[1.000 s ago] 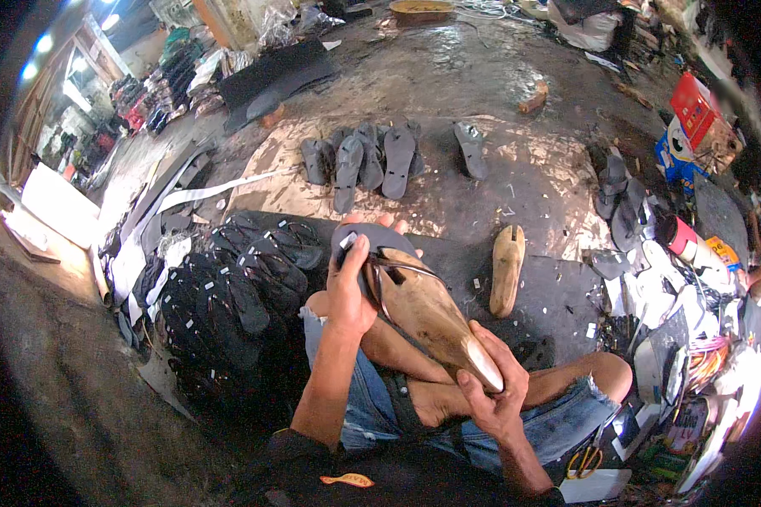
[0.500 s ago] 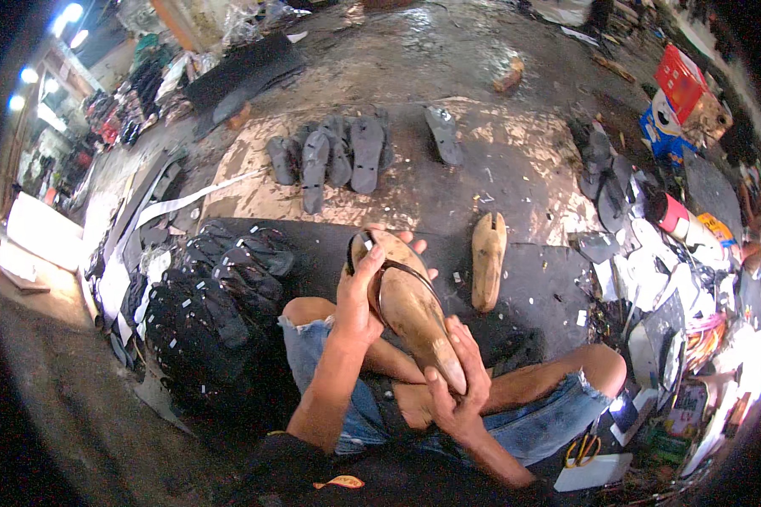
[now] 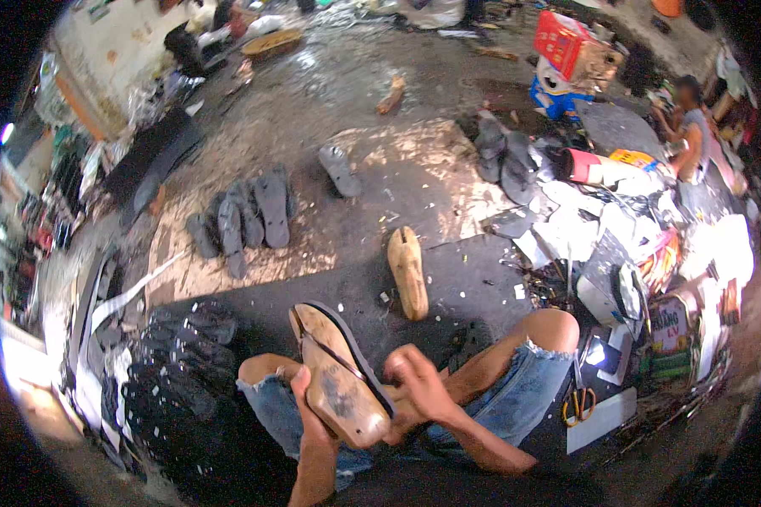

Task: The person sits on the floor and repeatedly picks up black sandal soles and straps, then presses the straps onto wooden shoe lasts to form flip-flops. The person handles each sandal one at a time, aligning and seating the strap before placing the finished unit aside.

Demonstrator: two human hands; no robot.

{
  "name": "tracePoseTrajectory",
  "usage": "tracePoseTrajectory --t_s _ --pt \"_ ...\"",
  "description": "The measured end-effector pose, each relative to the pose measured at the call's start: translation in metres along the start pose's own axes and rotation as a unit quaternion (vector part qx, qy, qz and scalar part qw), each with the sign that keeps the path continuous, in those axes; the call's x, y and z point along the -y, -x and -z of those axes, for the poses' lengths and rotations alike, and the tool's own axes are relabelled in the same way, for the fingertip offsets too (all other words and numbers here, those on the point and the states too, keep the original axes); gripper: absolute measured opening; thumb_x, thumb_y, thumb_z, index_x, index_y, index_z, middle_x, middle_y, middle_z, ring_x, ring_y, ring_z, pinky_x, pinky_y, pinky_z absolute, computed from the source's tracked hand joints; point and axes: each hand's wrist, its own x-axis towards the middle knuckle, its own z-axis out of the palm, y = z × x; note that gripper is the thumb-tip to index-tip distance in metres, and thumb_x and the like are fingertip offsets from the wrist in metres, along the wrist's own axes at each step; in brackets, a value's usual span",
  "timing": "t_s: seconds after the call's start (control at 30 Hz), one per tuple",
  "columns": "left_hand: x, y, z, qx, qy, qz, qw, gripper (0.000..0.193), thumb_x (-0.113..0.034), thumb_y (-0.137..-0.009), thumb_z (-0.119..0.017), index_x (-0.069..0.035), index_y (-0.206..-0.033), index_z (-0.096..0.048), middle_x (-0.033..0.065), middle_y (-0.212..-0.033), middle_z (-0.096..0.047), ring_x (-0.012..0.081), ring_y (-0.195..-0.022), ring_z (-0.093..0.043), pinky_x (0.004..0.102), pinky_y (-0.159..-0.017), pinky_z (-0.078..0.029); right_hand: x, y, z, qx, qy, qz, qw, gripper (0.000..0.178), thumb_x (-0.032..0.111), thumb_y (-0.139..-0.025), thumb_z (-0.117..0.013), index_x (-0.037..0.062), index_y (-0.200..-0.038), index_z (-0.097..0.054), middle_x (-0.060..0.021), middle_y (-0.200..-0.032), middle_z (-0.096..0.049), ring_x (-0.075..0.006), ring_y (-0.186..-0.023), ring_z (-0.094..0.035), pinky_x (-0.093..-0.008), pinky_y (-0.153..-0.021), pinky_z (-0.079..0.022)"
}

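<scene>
In my left hand (image 3: 314, 416) is a wooden shoe last (image 3: 336, 390), its rounded heel end toward me and its toe pointing away. A dark flip-flop (image 3: 357, 348) is fitted on it, the thin strap crossing the wood and the sole showing along the far right side. My left fingers go underneath and are partly hidden. Just right of the last is my right hand (image 3: 421, 387), its fingers bent and smeared by motion, apart from the strap. A second wooden last (image 3: 408, 275) lies on the dark mat (image 3: 330, 283) beyond.
Several dark soles (image 3: 271, 207) lie at left ahead, with a single sole (image 3: 338, 169) farther off. A heap of black sandals (image 3: 173, 363) is by my left knee. Scissors (image 3: 578, 406) lie at right near cluttered scraps. A person (image 3: 692, 131) sits at far right.
The last with its flip-flop has been turned round, heel end now toward me, and brought lower and left. My right hand has let go of it. The view has swung right.
</scene>
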Motion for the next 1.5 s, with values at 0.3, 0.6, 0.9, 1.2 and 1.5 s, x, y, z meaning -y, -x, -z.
tracePoseTrajectory --t_s 0.3,0.6,0.9,1.2,1.5 --pt "0.013 -0.001 0.033 0.126 0.135 0.054 0.981 0.081 -0.062 -0.095 -0.065 0.002 -0.144 -0.059 0.0171 -0.126 -0.073 0.0300 -0.105 -0.074 0.0430 -0.090 -0.062 -0.025 0.032 -0.002 0.140 -0.297 -0.137 0.935 0.041 0.045 -0.117 -0.053 0.0088 -0.101 -0.067 0.0032 -0.073 -0.058 -0.0084 -0.062 -0.054 -0.0309 -0.056 -0.048" --pt "-0.020 0.045 -0.068 0.059 -0.214 -0.084 0.972 0.080 -0.037 -0.091 -0.067 -0.001 -0.158 -0.044 0.0189 -0.148 -0.056 0.0299 -0.132 -0.059 0.0429 -0.111 -0.049 -0.025 0.023 -0.021 0.033 -0.405 -0.208 0.890 0.050 0.042 -0.111 -0.063 0.0163 -0.153 -0.056 -0.0045 -0.125 -0.071 -0.0164 -0.090 -0.069 -0.0346 -0.071 -0.059" --pt "-0.024 0.008 -0.044 0.172 -0.216 -0.141 0.951 0.058 -0.036 -0.115 -0.055 0.003 -0.157 -0.046 0.0112 -0.145 -0.063 0.0215 -0.133 -0.057 0.0353 -0.116 -0.042 0.055 0.023 -0.014 0.037 -0.011 0.105 0.994 0.138 0.020 -0.077 -0.100 0.0135 -0.169 0.002 -0.0246 -0.156 -0.040 -0.0352 -0.147 -0.044 -0.0502 -0.119 -0.042" --pt "0.014 0.010 0.019 0.229 -0.201 -0.111 0.946 0.042 -0.025 -0.115 -0.056 0.002 -0.147 -0.056 0.0099 -0.136 -0.069 0.0199 -0.128 -0.065 0.0384 -0.109 -0.054 0.102 0.054 -0.006 0.113 -0.301 -0.100 0.941 0.114 0.026 -0.089 -0.083 0.0047 -0.173 -0.009 -0.0162 -0.169 -0.037 -0.0317 -0.155 -0.040 -0.0460 -0.129 -0.030" --pt "0.067 -0.066 0.050 0.293 -0.055 -0.016 0.955 0.067 -0.030 -0.109 -0.065 -0.005 -0.165 -0.037 0.0175 -0.160 -0.054 0.0300 -0.137 -0.063 0.0491 -0.115 -0.054 0.095 0.020 -0.019 0.121 -0.026 0.122 0.985 0.130 0.024 -0.084 -0.090 0.0062 -0.171 0.006 -0.0266 -0.165 -0.030 -0.0368 -0.158 -0.031 -0.0525 -0.129 -0.027"
